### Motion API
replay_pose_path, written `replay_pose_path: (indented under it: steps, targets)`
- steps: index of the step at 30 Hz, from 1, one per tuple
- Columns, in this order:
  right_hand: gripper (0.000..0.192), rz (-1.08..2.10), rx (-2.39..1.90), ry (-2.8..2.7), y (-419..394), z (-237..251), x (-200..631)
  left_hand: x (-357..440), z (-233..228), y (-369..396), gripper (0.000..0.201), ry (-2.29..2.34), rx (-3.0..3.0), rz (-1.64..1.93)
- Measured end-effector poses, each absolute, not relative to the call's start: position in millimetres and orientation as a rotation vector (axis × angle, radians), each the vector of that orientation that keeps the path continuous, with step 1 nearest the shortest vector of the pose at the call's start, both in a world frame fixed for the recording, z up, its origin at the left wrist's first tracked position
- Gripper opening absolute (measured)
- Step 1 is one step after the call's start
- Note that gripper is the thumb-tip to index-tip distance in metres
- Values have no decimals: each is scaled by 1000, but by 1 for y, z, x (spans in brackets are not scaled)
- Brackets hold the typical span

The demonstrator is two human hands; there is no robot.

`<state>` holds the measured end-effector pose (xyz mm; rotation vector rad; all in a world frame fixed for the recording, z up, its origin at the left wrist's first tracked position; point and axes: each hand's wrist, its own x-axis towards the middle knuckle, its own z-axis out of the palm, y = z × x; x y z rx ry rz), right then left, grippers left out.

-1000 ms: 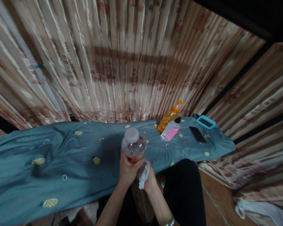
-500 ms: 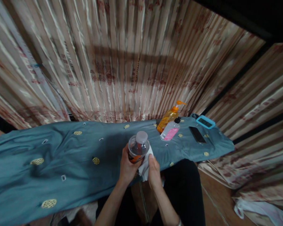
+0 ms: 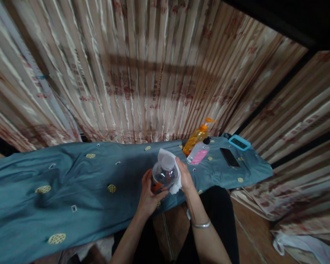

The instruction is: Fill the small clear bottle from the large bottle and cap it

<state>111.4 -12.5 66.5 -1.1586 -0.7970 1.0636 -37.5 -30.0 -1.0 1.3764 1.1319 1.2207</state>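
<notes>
A clear plastic bottle (image 3: 162, 176) with a whitish cap and an orange label low on its side is tilted toward me above the cloth. My left hand (image 3: 149, 194) wraps round its left and lower side. On the other side, my right hand (image 3: 184, 175) presses a white tissue (image 3: 177, 179) against the bottle's right and far side, near the shoulder and cap. The right fingers are partly hidden behind the tissue. A silver bangle circles the right wrist.
A teal cloth (image 3: 88, 183) with pineapple prints covers the long surface ahead. At its right stand an orange pump bottle (image 3: 194, 141), a clear bottle with a pink label (image 3: 199, 152), a dark phone (image 3: 230, 157) and a blue-framed device (image 3: 239, 143). Patterned curtains (image 3: 154, 73) hang behind.
My right hand has moved up and forward along the bottle with the tissue, which now reaches behind the cap. The bottle has shifted slightly right, still in my left hand.
</notes>
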Motion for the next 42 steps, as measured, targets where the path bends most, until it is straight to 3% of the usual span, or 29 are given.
replay_pose_path:
  steps: [4,7,18,21,32,38,42]
  targets:
    - [59,1088,-1226,-688,-23,39,104,-42,-3,-30,69,1222,1499,1202]
    - [56,1073,-1230,-648,-32,29,99,-44,2,-30,75,1174,1461,1194]
    - [64,1076,-1150,-772,-10,67,114,-38,7,-37,76,1062,1396,1157]
    - [61,1095,-1175,-802,-8,52,107,-30,-2,-41,84,1145,1316,1197]
    - [50,1323,-1127,-617,-22,-5,76,-40,1,-42,79,1092,1010,1345]
    - [57,1533,-1032,-478,-37,-18,43,-50,14,-32,78,1130,930,1483]
    - [60,1500,-1121,-563,-44,-24,44,-79,19,-16,72,1268,1022,1537]
